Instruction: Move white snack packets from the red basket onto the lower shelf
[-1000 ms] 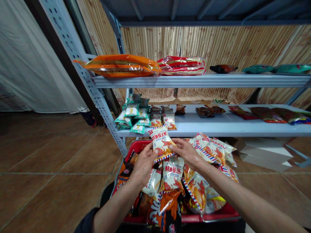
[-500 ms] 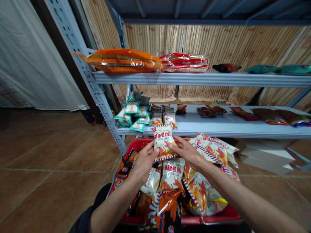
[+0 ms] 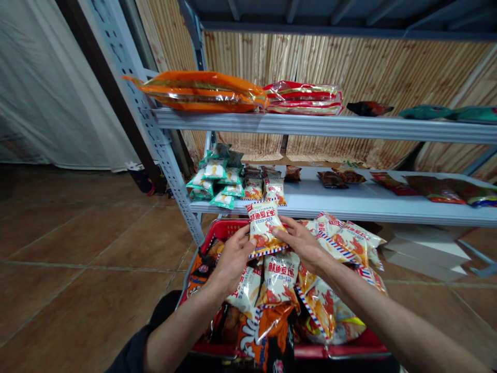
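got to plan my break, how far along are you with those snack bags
Some looks done: matching white packets already sit on the lower shelf. In hand: one packet, gripped by the left hand and right hand. Left: the red basket is heaped with more packets.

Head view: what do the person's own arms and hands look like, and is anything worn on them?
The left hand and right hand are bare, with no gloves. The left forearm and right forearm are also bare, and no watch or bracelet shows. A dark sleeve appears at the lower edge of the view, near the left elbow.
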Motion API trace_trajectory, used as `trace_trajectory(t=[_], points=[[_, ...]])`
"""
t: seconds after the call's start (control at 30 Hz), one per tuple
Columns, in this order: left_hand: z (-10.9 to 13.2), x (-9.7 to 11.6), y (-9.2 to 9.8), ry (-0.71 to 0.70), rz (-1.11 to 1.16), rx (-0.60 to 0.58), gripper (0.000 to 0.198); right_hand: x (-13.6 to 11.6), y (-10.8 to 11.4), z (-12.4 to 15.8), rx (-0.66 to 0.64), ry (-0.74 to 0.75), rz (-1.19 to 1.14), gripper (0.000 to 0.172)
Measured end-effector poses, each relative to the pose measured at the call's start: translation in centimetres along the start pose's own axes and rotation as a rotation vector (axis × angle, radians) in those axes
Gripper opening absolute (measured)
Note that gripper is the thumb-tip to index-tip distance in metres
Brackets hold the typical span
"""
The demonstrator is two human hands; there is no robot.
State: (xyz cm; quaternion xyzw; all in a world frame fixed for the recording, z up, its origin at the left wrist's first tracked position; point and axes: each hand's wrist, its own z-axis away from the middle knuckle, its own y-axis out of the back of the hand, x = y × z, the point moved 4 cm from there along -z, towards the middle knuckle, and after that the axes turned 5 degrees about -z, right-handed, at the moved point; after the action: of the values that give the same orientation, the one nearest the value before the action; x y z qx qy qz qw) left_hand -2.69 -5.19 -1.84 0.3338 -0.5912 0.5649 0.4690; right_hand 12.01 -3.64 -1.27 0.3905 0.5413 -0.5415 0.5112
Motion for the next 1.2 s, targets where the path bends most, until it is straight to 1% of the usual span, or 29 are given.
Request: trace_trajectory(t=[0.13,0.33,0.43,0.57,0.63,0.7,0.77,0.83,0.87,0.93,1.07,1.13,1.2], points=[[0.0,0.0,0.1,-0.020,-0.015,-0.022,0.056,0.3,0.1,0.0,0.012,-0.006,-0.006,0.054],[-0.2,0.1,-0.1,-0.003,-0.042,-0.074,0.058,0.1,0.3,-0.1,-0.007,0.019,-0.037,0.051],[-0.5,0.4,0.2,-0.038,-0.136,-0.002,0.055,-0.1,0.6,-0.2,0.031,0.035,-0.024,0.051],[-0.6,1.5,0.6,-0.183,-0.349,0.150,0.043,-0.6,1.2,-0.7,0.106,0.089,0.051,0.055],[-0.4,2.2,0.3,-0.245,-0.414,0.182,0.037,-1.0,1.4,-0.8,0.129,0.125,0.102,0.058],[-0.2,2.8,-0.3,-0.270,-0.421,0.173,0.035,-1.6,1.4,-0.8,0.154,0.209,0.223,0.058],[0.0,3.0,-1.0,-0.263,-0.369,0.130,0.036,-2.6,1.2,-0.5,0.196,0.345,0.443,0.057],[0.2,3.0,-1.8,-0.237,-0.258,0.082,0.043,-3.5,0.5,0.1,0.235,0.500,0.709,0.057],[0.2,2.9,-2.1,-0.219,-0.189,0.063,0.047,-3.8,0.0,0.5,0.240,0.573,0.828,0.057],[0.3,2.6,-2.6,-0.176,-0.049,0.045,0.053,-4.2,-1.1,1.3,0.207,0.692,1.008,0.058],[0.1,2.3,-2.8,-0.149,0.136,0.011,0.051,-3.9,-3.1,2.8,0.061,0.820,1.194,0.057],[-0.2,2.1,-2.5,-0.146,0.215,0.000,0.047,-3.4,-3.6,3.4,-0.018,0.853,1.217,0.058],[-0.5,1.8,-1.8,-0.128,0.277,0.015,0.044,-3.0,-3.7,3.9,-0.090,0.873,1.206,0.058]])
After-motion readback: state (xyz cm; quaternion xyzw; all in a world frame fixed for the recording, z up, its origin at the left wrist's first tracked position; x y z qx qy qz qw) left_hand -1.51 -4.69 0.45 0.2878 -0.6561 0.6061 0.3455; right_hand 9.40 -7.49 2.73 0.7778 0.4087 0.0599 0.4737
